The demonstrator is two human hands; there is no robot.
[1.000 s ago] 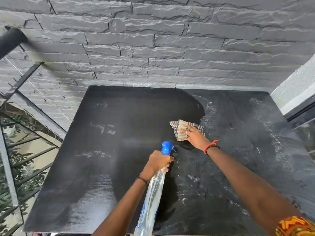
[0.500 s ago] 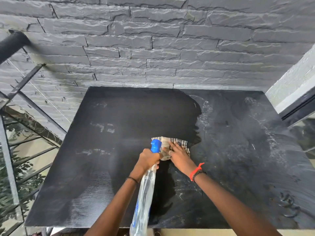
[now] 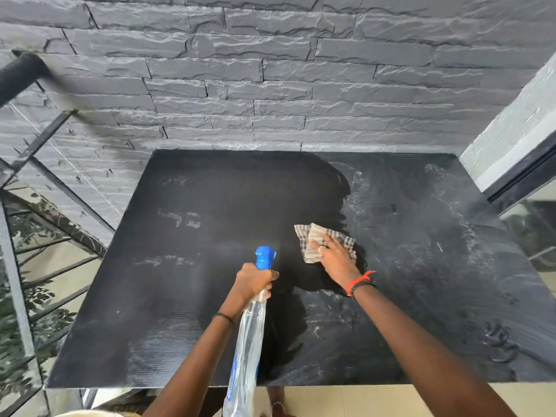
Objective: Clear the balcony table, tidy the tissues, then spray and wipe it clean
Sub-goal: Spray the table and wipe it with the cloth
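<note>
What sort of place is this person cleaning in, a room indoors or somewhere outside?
Probably a home balcony, half outdoors. The black table stands against a rough grey stone-clad wall, a dark metal railing runs down the left side, and green leaves show beyond it, lower down.

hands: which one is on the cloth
The right hand, lying flat on the checked cloth on the table; the left hand grips the spray bottle instead.
</note>
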